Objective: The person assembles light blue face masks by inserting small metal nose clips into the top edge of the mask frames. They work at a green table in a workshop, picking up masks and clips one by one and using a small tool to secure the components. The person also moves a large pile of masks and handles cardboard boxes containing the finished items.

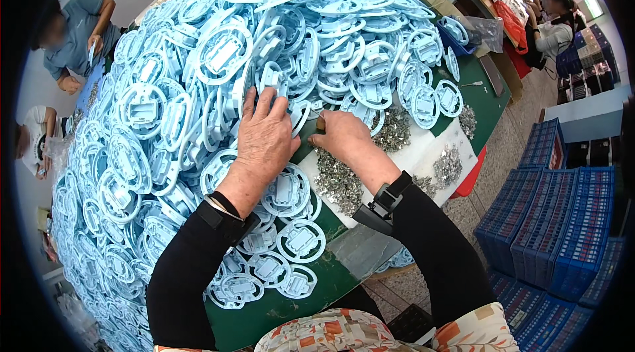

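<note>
My left hand (268, 130) rests at the edge of a big heap, its fingers bent over a light-blue plastic steering-wheel-shaped part (301, 116) whose rim shows beside them. Most of that part is hidden under the hand. Close by on the right, my right hand (345, 135) is closed around a small brown-handled tool (321, 123). A thin metal shaft seems to point from it toward the part; its tip is too small to make out. Small shiny metal pieces (337, 183) lie in piles below and beside my right hand, partly on a white sheet (423, 152).
The heap of light-blue parts (142, 110) covers most of the green table (264, 325). A blue bin (456, 38) and a screwdriver (471, 83) are at the right. Stacked blue crates (549, 213) stand on the floor. Other people sit at the left and far right.
</note>
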`<state>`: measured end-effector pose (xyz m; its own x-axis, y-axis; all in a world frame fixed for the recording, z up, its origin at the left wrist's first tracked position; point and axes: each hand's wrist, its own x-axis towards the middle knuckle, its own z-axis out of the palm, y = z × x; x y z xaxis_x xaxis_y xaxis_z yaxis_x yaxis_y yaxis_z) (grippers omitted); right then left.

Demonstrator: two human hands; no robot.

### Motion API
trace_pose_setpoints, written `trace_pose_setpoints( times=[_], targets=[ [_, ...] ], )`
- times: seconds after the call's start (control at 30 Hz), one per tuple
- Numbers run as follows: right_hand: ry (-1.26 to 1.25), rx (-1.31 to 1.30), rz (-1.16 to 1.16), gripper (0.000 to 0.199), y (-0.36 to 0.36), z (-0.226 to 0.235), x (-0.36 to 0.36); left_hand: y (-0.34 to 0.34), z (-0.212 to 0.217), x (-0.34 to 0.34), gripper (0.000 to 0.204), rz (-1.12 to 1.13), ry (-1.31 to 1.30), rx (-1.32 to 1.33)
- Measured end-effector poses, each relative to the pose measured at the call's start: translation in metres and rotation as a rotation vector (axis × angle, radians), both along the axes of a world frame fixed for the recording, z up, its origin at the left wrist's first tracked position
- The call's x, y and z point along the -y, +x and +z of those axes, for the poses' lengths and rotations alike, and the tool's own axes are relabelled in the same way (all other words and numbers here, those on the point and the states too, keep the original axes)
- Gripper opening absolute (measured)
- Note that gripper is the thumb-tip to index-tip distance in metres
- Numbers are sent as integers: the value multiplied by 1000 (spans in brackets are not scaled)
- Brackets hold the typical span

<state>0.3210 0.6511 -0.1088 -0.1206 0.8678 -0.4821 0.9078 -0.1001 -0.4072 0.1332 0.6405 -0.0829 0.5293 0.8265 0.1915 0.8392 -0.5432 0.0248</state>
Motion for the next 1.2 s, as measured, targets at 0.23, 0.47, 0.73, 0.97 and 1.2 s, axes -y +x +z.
trace_pose_setpoints(
  times=[0.23,0.47,0.73,0.97,1.2],
  targets=[
    [-7,43,-32,37,-6,3,0,-7,3,-3,31,-37,12,53],
    [68,135,-15,33,-17,-21,3,-12,0,-6,27,-40,36,89],
    [59,66,0,21,-9,-3,5,-12,-3,-5,27,-37,32,100],
    [224,-235,-42,9,36,-2,63,-9,-1,-2,37,-34,72,123],
    [352,-373,-180,14,59,3,101,2,-3,0,45,-23,168,79]
  ],
)
